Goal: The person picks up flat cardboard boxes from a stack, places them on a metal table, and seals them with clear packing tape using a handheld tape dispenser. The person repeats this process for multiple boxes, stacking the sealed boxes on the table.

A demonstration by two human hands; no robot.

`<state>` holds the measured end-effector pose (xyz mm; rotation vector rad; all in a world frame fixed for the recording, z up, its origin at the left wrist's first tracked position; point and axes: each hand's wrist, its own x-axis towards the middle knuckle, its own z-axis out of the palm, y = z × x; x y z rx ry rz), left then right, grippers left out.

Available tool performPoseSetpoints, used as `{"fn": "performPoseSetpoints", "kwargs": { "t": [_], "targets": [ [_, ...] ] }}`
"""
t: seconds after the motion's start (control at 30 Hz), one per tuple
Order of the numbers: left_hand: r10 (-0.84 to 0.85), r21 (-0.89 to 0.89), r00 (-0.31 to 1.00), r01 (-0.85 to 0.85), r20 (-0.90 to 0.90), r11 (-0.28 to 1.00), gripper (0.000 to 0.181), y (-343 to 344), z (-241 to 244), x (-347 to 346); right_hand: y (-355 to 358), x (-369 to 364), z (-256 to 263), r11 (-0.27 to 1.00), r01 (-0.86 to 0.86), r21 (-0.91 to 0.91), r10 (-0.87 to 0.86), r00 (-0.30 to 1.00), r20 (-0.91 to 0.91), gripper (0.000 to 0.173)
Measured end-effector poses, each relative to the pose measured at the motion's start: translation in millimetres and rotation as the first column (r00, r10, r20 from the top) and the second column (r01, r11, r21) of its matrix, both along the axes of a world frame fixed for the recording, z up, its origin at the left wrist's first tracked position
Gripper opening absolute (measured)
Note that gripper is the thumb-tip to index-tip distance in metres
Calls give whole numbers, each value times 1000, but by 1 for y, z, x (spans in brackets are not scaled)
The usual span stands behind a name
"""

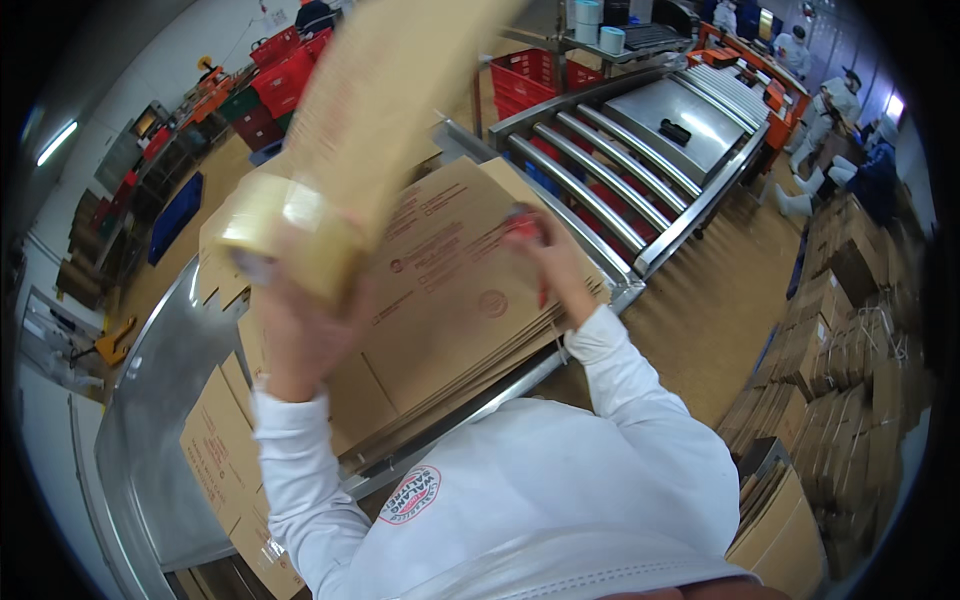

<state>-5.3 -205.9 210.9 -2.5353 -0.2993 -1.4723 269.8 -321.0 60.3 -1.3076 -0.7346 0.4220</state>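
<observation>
My left hand [311, 330], blurred by motion, holds a wide roll of clear yellowish packing tape [289, 217] at the left of the flat cartons. Just beyond it, a blurred piece of cardboard [375, 112] stands up towards the top of the picture; whether my fingers also touch it is unclear. My right hand [551, 251] grips a red hand-held tool [525, 221] above the right side of the carton stack; blur and fingers hide its exact kind. Beneath both hands lies a stack of flat printed cardboard cartons [450, 300] on a metal table [165, 420].
A roller conveyor [600, 172] adjoins the table's far right. More flattened cartons [840, 397] are piled at the right. Red crates [525, 79] stand beyond the table. Several people, one a person in white [840, 101], are in the background.
</observation>
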Motion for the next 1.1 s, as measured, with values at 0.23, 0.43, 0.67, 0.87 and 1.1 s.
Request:
{"fn": "performPoseSetpoints", "kwargs": {
  "t": [0.23,0.43,0.67,0.87,1.1],
  "targets": [
    [-323,-145,690,306,-647,941,50,-52,-164,26,-117,114,-25,605,743,284,-785,617,59,54],
    [-458,-718,715,-88,-528,691,69,-59,-149,16,-16,9,37,983,107,149,-171,827,536,69],
    [-214,-862,847,425,487,-278,74,-71,-123,-45,90,-52,-12,942,24,-334,313,295,903,70],
    [41,-757,781,616,624,-216,80,-85,-129,-99,83,-130,45,612,-771,-178,750,494,439,58],
    [99,-769,822,562,561,-304,106,-101,-116,-130,89,-220,20,477,-853,-213,878,470,86,14]
  ]
}}
